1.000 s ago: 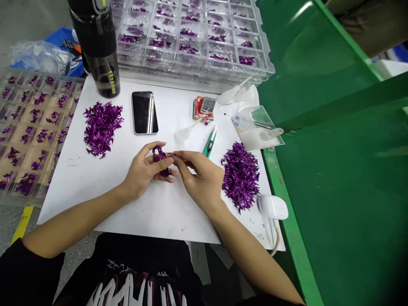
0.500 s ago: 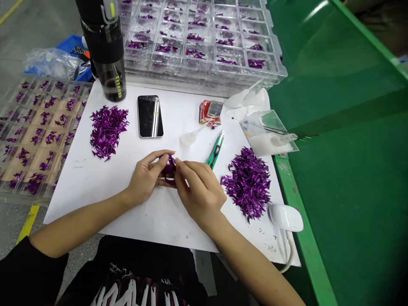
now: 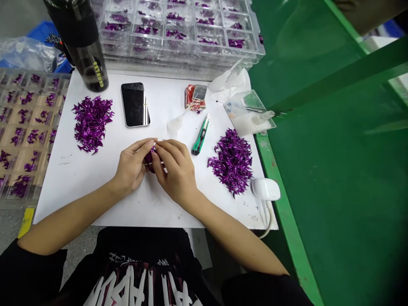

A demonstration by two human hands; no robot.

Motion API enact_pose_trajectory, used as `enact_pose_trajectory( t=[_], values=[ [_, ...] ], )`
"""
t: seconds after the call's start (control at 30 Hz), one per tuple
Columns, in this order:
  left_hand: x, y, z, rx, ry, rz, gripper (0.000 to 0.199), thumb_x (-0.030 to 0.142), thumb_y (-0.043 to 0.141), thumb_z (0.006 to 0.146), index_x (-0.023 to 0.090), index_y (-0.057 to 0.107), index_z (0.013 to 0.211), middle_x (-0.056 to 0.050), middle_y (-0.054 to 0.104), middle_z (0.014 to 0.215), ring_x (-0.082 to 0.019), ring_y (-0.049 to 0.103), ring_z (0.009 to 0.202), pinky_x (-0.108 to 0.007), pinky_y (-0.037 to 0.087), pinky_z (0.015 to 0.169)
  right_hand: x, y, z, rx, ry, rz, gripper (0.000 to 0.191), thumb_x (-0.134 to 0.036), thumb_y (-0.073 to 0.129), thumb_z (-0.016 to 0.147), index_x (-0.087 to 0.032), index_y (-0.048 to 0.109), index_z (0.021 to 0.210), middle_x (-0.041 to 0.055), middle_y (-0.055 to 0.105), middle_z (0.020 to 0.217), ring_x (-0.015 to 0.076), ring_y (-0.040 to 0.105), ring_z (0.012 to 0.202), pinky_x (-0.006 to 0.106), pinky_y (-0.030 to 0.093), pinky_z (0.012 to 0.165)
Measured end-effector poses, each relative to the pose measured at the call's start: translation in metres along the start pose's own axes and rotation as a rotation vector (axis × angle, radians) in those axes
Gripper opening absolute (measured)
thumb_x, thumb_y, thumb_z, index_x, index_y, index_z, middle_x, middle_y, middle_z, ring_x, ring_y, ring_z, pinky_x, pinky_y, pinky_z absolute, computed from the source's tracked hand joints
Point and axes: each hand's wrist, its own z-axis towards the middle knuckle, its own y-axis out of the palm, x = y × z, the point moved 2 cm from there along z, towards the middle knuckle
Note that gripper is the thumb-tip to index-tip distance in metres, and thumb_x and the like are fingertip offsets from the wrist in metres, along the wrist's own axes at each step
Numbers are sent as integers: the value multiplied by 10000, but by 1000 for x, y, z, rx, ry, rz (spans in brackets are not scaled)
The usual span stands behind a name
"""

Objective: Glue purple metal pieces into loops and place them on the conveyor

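Both hands meet over the white board (image 3: 92,178), at its middle. Closed with thumb and fingers pinched, my left hand (image 3: 130,168) grips a shiny purple pointed piece (image 3: 149,158). The fingertips of my right hand (image 3: 178,172) are closed against the same purple piece from the other side. Fingers cover most of it, so its full shape and whether it is one piece or several stay hidden. A pile of small spiky purple pieces (image 3: 92,122) lies to the left, and another purple pile (image 3: 234,161) lies to the right.
Behind the hands are a phone (image 3: 135,105), a green utility knife (image 3: 200,138), a red packet (image 3: 191,100) and a dark bottle (image 3: 86,55). A white computer mouse (image 3: 266,189) sits at the right edge. Clear compartment trays (image 3: 178,61) stand behind; another compartment tray (image 3: 38,136) is at left.
The camera view has shifted, so the board and its items appear further left and higher. My right hand's fingers have drawn in closer to my left hand, covering more of the purple piece.
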Motion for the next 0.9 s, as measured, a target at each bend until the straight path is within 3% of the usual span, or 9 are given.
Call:
enact_pose_trajectory(
  t=[0.1,0.23,0.57,0.8,0.9],
  values=[
    [-3,-1,2,36,17,16,53,198,748,927,154,770,947,-32,770,926,-109,711,823,-236,596,820,0,7,-2,7,-41,-48,164,-184,591,1037,-142,718,1133,135,773,1091,258,693,1074,426,640,961],
    [-1,3,-1,47,-18,-6,147,160,611,1020,143,720,923,-33,748,905,-114,705,824,-256,596,840,0,10,-3,10,-34,-64,170,-201,568,1056,-153,709,1139,133,770,1127,242,719,1073,392,636,973],
    [-2,7,-8,-10,-108,-25,245,150,488,1084,169,592,863,30,639,779,-45,619,672,-127,527,658,-1,6,-6,47,64,-48,141,-220,568,1066,-196,708,1071,72,780,1010,178,753,909,289,660,805],
    [-4,5,-8,-60,-103,-17,140,232,634,1022,211,575,898,63,603,749,-55,597,587,-139,496,557,0,1,-6,65,32,-53,102,-183,619,1040,-204,703,1095,69,777,989,169,757,877,277,654,774],
    [-2,5,-8,-61,-104,-29,175,261,571,1044,194,591,883,40,606,743,-78,626,596,-173,539,574,0,0,-5,73,1,-71,93,-157,643,1020,-201,701,1077,60,771,949,162,751,830,265,648,752]
  ],
)
